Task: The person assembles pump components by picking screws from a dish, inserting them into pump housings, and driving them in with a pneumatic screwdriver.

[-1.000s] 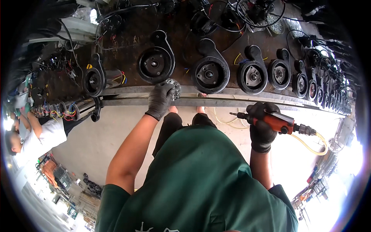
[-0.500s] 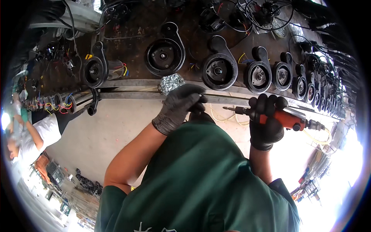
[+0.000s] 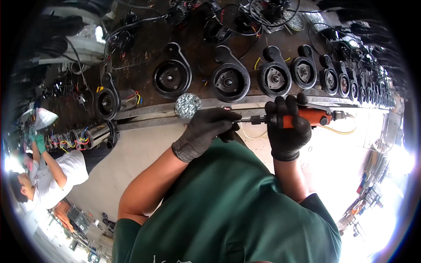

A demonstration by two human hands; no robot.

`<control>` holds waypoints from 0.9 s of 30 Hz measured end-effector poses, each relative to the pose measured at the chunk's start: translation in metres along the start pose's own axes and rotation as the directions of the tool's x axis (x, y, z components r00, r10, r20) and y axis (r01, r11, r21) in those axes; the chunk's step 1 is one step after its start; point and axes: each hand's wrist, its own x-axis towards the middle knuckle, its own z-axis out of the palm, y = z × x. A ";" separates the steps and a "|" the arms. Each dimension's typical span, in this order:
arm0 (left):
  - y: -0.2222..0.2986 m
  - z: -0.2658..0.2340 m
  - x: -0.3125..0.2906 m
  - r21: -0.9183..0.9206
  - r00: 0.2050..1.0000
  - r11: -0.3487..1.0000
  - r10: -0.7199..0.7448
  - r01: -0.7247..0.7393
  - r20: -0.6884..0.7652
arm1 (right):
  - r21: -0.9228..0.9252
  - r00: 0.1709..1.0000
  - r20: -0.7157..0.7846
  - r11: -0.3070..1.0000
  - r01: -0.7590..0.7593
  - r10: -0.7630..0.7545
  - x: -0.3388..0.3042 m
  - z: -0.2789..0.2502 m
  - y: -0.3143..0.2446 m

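Observation:
My right hand [image 3: 287, 140], in a black glove, is wrapped round an orange pneumatic screwdriver [image 3: 315, 117] held level, its bit pointing left and a hose at its rear end. My left hand [image 3: 199, 133], gloved too, has its fingers pinched together at the tip of the bit; whatever small thing they hold is hidden. Just beyond the left hand, a round container of small silvery screws [image 3: 188, 106] sits at the bench's front edge. Farther back stand black round housings with arms, the closest being one housing [image 3: 229, 82] and another housing [image 3: 172, 78].
More black housings [image 3: 304, 71] run in a row to the right along the dark bench [image 3: 144, 59]. Motors with coloured wires [image 3: 87, 136] lie at the left. Cables and black parts [image 3: 217, 28] crowd the back. A person in white [image 3: 66, 175] works at the far left.
The screwdriver has moved left in my right hand, so its bit now meets my left fingers. Bench items appear shifted as the view turned.

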 end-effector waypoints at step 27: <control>0.012 0.001 0.020 0.696 0.931 0.642 0.346 -0.322 0.112 | 0.008 0.998 0.068 1.000 0.013 -0.014 0.009 -0.030 0.011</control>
